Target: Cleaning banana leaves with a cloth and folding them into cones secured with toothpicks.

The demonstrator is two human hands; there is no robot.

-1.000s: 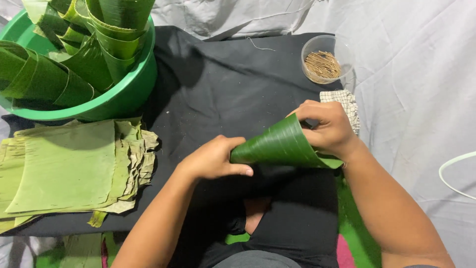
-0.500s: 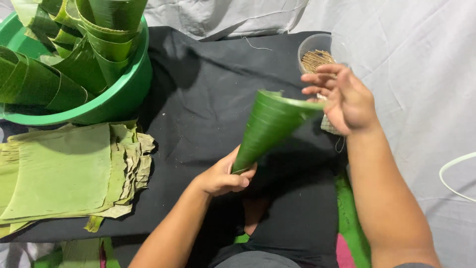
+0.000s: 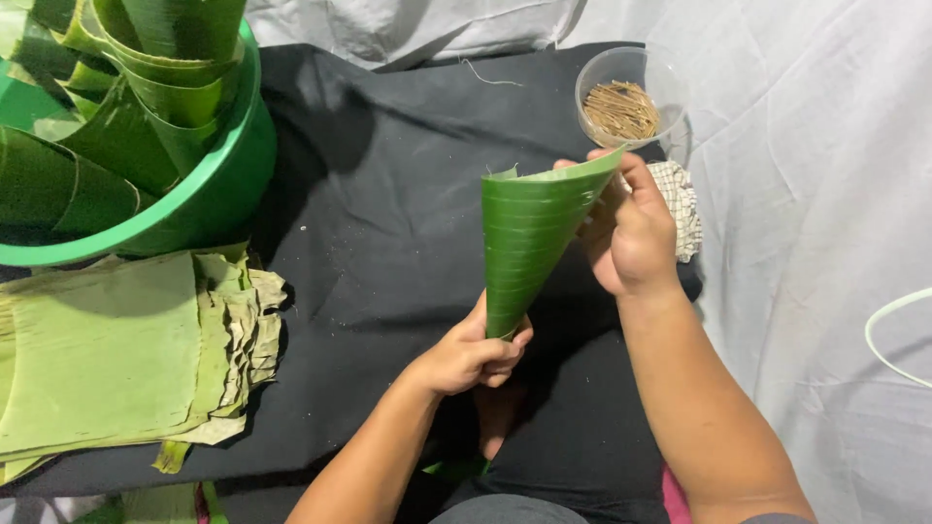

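A green banana-leaf cone stands nearly upright between my hands, wide mouth up, tip down. My left hand pinches the pointed tip from below. My right hand grips the cone's upper rim on its right side, fingers curled over the edge. Just behind my right hand sits a clear round cup filled with thin wooden sticks, and a small checked cloth pad peeks out past my knuckles.
A green plastic basin at the top left holds several finished leaf cones. Below it lies a stack of flat cut leaf sheets. Everything rests on a black cloth over white sheeting. A pale hoop edge shows at right.
The cone has swung from lying sideways to standing nearly upright. My left hand slid down to the tip, and my right hand moved up to the rim.
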